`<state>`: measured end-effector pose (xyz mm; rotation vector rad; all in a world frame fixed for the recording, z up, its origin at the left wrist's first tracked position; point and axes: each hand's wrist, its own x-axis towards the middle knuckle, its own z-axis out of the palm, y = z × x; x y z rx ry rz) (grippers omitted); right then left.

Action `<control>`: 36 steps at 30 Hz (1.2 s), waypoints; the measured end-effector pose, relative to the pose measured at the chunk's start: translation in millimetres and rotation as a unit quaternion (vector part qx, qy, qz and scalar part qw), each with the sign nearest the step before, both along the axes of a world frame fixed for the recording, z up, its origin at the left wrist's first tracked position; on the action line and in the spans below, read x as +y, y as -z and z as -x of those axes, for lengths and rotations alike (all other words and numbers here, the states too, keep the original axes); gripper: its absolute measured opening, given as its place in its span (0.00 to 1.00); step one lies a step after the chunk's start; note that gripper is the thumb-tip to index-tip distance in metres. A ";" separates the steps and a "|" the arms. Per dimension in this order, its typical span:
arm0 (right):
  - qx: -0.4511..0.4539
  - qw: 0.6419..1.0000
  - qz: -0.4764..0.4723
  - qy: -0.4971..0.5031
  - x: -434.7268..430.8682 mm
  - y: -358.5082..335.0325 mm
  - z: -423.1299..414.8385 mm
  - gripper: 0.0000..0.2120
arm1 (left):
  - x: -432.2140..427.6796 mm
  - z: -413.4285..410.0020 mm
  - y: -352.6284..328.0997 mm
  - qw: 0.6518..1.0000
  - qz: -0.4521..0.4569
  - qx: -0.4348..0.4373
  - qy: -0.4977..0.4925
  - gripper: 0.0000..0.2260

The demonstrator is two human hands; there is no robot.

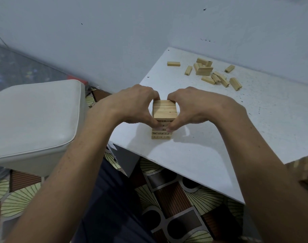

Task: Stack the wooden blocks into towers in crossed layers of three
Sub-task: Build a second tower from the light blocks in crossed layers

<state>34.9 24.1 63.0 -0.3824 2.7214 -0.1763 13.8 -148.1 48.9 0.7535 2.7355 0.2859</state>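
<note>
Patterned floor (176,199) below my forearms; white cushioned stool (35,116) to my left. Tower (164,113) stands near the left edge of the scuffed white tabletop (211,151). Small dark print on its lower block ends, too small to read. My left hand (132,104) and right hand (197,107) clamp its upper layers from either side, thumbs on the near face. Loose blocks (205,71) lie scattered well beyond, by the pale wall (114,41).

Dim, flat, cool light comes from overhead. Faint soft shadows lie on the white table (220,137) beside the tower (164,111). The edges bow from the wide lens, and the lower right corner is smeared.
</note>
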 end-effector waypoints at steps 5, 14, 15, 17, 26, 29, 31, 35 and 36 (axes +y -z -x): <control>0.002 0.999 0.038 0.005 8.5 3.4 0.1 0.45 | -4.6 0.3 0.3 0.999 -0.040 -0.011 -0.003 0.41; 0.083 0.763 0.596 0.238 19.1 75.3 -44.6 0.36 | -7.8 -39.6 69.7 0.771 -0.583 -0.063 -0.248 0.33; 0.085 0.733 0.624 0.258 10.7 85.7 -48.1 0.35 | 4.4 -46.3 76.5 0.741 -0.610 -0.071 -0.270 0.32; 0.082 0.703 0.648 0.281 -5.8 100.5 -53.3 0.34 | 25.7 -59.1 86.8 0.723 -0.624 -0.082 -0.285 0.31; 0.040 0.659 0.689 0.299 -32.6 116.1 -49.0 0.40 | 52.0 -65.5 102.6 0.705 -0.633 -0.095 -0.304 0.28; 0.039 0.646 0.701 0.301 -36.1 116.7 -46.9 0.39 | 51.5 -62.3 105.5 0.707 -0.634 -0.092 -0.299 0.29; 0.040 0.654 0.695 0.298 -39.1 117.6 -46.8 0.39 | 51.7 -61.4 107.8 0.715 -0.628 -0.091 -0.295 0.29; 0.045 0.661 0.686 0.301 -41.0 120.2 -47.2 0.38 | 52.8 -61.3 108.7 0.718 -0.621 -0.092 -0.300 0.30; 0.048 0.660 0.686 0.301 -40.8 120.7 -47.6 0.36 | 53.2 -61.6 108.3 0.720 -0.619 -0.090 -0.302 0.29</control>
